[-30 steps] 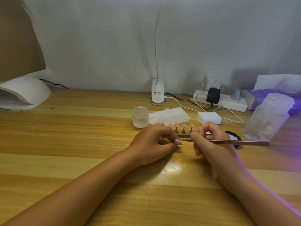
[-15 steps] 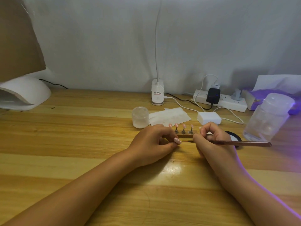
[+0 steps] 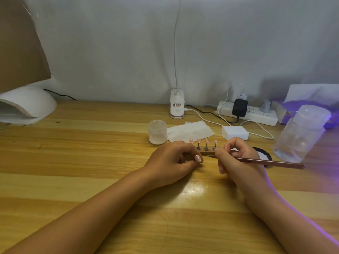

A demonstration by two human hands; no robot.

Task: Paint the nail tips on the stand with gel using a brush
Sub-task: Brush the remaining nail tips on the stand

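A small wooden stand [image 3: 208, 153] lies mid-table and carries several pink nail tips [image 3: 207, 141] on metal pegs. My left hand [image 3: 172, 163] curls around the stand's left end and holds it down. My right hand [image 3: 236, 158] pinches a thin brown brush [image 3: 271, 163], whose handle points right. Its dark tip [image 3: 212, 157] lies low in front of the stand, between my two hands. A round black gel pot [image 3: 264, 154] sits just behind my right hand, partly hidden.
A frosted jar [image 3: 157, 132] and white wipes [image 3: 190, 132] lie behind the stand. A white block [image 3: 234, 132], a power strip [image 3: 247, 112] with cables, a clear bottle [image 3: 300, 136], a lamp base [image 3: 177, 104] and a white curing lamp [image 3: 25, 105] ring the wooden table [image 3: 73, 153].
My right hand shifted slightly right and back, and the brush tip drew a little away from my left thumb. My left hand stayed on the stand.
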